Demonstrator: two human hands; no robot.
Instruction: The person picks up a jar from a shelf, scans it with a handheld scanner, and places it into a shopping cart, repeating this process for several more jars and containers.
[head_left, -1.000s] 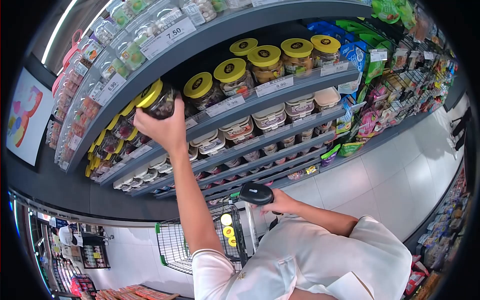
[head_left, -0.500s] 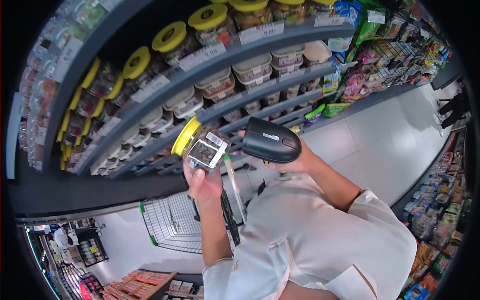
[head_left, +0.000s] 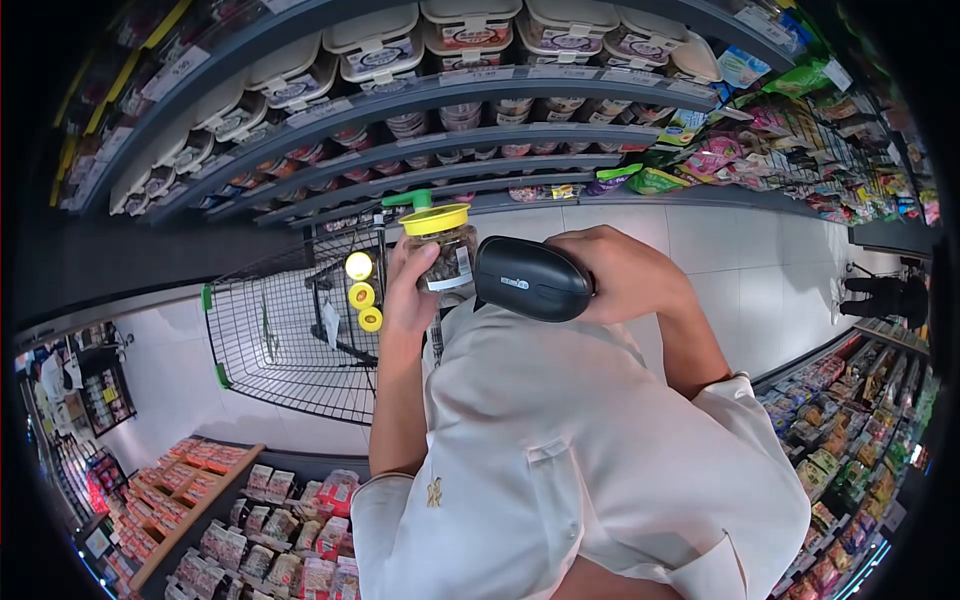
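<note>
A clear jar (head_left: pixel 455 255) with a yellow lid stands nearly upright in my left hand (head_left: pixel 403 292), thumb across its side. Dark pieces show through its wall, and a white barcode label faces my right. My right hand (head_left: pixel 637 275) is wrapped round a black handheld barcode scanner (head_left: pixel 532 280), with most of its fingers hidden behind the scanner. The scanner's left end is close beside the jar, at the label. Just behind the jar's lid shows a green cart handle (head_left: pixel 408 199). Several yellow-lidded jars (head_left: pixel 361 294) are in the wire shopping cart (head_left: pixel 285 345) to my left.
Ahead, curved shelves (head_left: pixel 400 95) carry rows of white-lidded tubs (head_left: pixel 470 30). Bagged snacks (head_left: pixel 715 155) hang at the right. Behind me are a display of packaged goods (head_left: pixel 270 540) and a wooden rack (head_left: pixel 190 490). A person in dark trousers (head_left: pixel 890 298) stands far right.
My view has swung downward, bringing the jars in the cart into sight. The jar has turned from tilted to nearly upright, and the scanner has come closer to its label.
</note>
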